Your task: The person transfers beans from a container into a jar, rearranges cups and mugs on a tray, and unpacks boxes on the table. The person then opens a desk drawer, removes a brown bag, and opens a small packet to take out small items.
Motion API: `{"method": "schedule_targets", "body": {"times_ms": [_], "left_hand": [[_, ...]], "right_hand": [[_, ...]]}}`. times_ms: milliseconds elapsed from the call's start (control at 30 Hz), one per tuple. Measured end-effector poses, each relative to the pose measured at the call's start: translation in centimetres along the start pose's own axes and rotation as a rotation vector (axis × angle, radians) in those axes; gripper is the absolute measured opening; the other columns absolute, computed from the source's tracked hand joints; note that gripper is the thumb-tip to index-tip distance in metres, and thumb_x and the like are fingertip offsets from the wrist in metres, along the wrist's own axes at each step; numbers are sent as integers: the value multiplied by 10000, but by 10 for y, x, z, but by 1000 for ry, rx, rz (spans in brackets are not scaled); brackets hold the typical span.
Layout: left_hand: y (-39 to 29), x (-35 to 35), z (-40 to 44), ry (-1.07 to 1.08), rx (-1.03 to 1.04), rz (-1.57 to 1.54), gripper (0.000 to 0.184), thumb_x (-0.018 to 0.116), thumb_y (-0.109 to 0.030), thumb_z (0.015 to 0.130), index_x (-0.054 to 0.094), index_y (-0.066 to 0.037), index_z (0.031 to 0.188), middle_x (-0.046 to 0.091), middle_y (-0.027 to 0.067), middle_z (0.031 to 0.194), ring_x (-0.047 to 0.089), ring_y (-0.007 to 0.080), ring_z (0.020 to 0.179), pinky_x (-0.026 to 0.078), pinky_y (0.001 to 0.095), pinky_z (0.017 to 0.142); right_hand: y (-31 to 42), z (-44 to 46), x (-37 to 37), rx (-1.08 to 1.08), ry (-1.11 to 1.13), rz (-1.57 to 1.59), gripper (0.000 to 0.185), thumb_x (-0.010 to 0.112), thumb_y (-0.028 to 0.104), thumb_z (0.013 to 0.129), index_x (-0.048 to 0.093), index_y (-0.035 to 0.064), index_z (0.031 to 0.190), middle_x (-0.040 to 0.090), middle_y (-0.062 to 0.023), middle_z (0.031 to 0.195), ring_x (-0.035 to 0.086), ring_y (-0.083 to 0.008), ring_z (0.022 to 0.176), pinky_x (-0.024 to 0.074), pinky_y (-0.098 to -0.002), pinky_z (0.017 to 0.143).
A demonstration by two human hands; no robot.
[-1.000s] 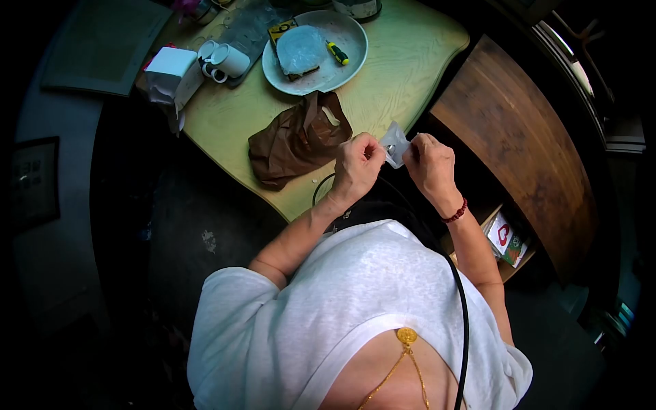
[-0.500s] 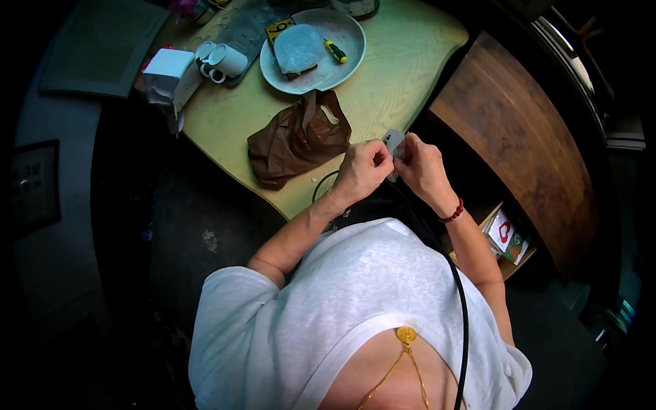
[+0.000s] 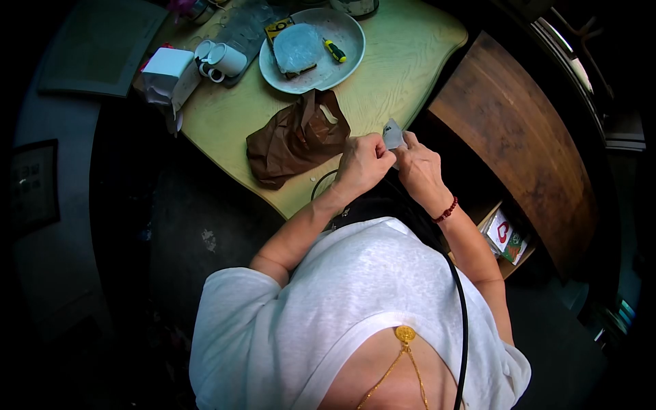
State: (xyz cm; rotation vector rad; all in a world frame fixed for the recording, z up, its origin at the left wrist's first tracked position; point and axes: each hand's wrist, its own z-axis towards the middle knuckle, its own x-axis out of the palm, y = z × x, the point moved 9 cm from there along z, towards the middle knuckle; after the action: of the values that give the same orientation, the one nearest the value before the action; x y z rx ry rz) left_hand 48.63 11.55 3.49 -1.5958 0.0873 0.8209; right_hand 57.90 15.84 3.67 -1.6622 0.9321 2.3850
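Note:
A small, pale, see-through plastic packet [image 3: 393,134] with a dark mark sticks up between my two hands, above the table's near right edge. My left hand [image 3: 365,164] is closed, thumb and fingers pinched at the packet's left side. On the other side my right hand [image 3: 419,171] grips it with bent fingers, a dark red bead bracelet at the wrist. The fingers cover the packet's lower part, and its contents cannot be made out. Just left of my hands lies a crumpled brown plastic bag [image 3: 294,143] with a cut-out handle.
On the wooden table [image 3: 389,61] a white plate [image 3: 277,78] bears a plastic-wrapped block and a yellow-black screwdriver [image 3: 334,50]. White cups [image 3: 227,60] and a white box [image 3: 169,63] stand at the left. A brown wooden surface [image 3: 519,137] is at right; a black cable [image 3: 463,328] crosses my shirt.
The packet has turned and now shows more above my fingers. My right hand has rolled over it and shifted slightly; my left hand stays nearly in place.

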Motion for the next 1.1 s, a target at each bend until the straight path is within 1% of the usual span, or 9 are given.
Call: {"method": "schedule_targets", "body": {"times_ms": [133, 267, 367, 567, 767, 833, 933, 1067, 1100], "left_hand": [[-1, 10, -2, 97, 54, -10, 158, 648, -100, 703, 550, 7, 641, 547, 55, 546, 515, 115, 494, 421, 270, 481], [51, 1, 5, -65, -92, -360, 254, 582, -260, 878, 551, -9, 903, 572, 21, 801, 567, 138, 673, 467, 260, 591], [120, 71, -14, 301, -787, -1045, 415, 411, -431, 930, 540, -53, 1040, 581, 14, 847, 572, 142, 746, 498, 317, 678], [107, 92, -24, 250, -687, -1042, 348, 426, -421, 925, 567, -103, 953, 576, 18, 762, 557, 118, 635, 440, 261, 471], [95, 79, -18, 195, -542, -936, 332, 411, -376, 944, 555, -77, 926, 536, 2, 683, 467, 84, 487, 347, 200, 397], [95, 74, -14, 149, -461, -792, 345, 400, -372, 951, 545, -60, 927, 527, 3, 670, 450, 78, 467, 337, 194, 392], [83, 71, -13, 184, -350, -652, 385, 351, -361, 964, 545, -40, 878, 536, 19, 624, 472, 85, 478, 372, 217, 403], [83, 72, -14, 224, -351, -679, 365, 356, -337, 965, 545, -39, 876, 542, 17, 627, 472, 83, 489, 384, 222, 414], [83, 71, -16, 221, -399, -753, 354, 363, -326, 964, 549, -35, 885, 548, 15, 646, 475, 84, 498, 390, 225, 414]], "right_hand": [[-14, 0, 18, 12, -4, 249, 28, 549, -23, 668, 554, -32, 694, 548, -213, 735, 581, -364, 676, 469, -393, 561], [-22, 1, -1, 126, 11, 425, 74, 522, -37, 684, 563, -48, 744, 548, -239, 717, 575, -391, 698, 465, -411, 596], [-25, -2, 6, 199, 53, 572, 107, 495, -51, 691, 573, -51, 764, 564, -244, 752, 576, -392, 710, 470, -414, 627], [-31, -6, 15, 295, 190, 389, 103, 552, 32, 700, 616, -18, 763, 574, -218, 717, 585, -365, 713, 466, -408, 619], [-42, -8, 11, 186, -19, 261, 153, 607, 119, 727, 640, 24, 842, 615, -157, 679, 603, -330, 645, 477, -363, 606], [-52, -13, 36, 341, 138, 709, 113, 605, 64, 775, 624, 1, 868, 629, -54, 686, 588, -128, 630, 457, -257, 586], [-57, -13, 46, 348, 113, 729, 111, 615, 51, 782, 632, 7, 883, 620, 3, 701, 550, -51, 666, 450, -228, 586], [-59, -10, 42, 351, 65, 690, 120, 625, 49, 763, 636, 6, 874, 634, -26, 689, 569, -74, 636, 458, -238, 577], [-57, -8, 38, 317, 42, 670, 142, 649, 94, 724, 645, 19, 844, 630, -81, 673, 601, -178, 641, 468, -278, 583]]}}
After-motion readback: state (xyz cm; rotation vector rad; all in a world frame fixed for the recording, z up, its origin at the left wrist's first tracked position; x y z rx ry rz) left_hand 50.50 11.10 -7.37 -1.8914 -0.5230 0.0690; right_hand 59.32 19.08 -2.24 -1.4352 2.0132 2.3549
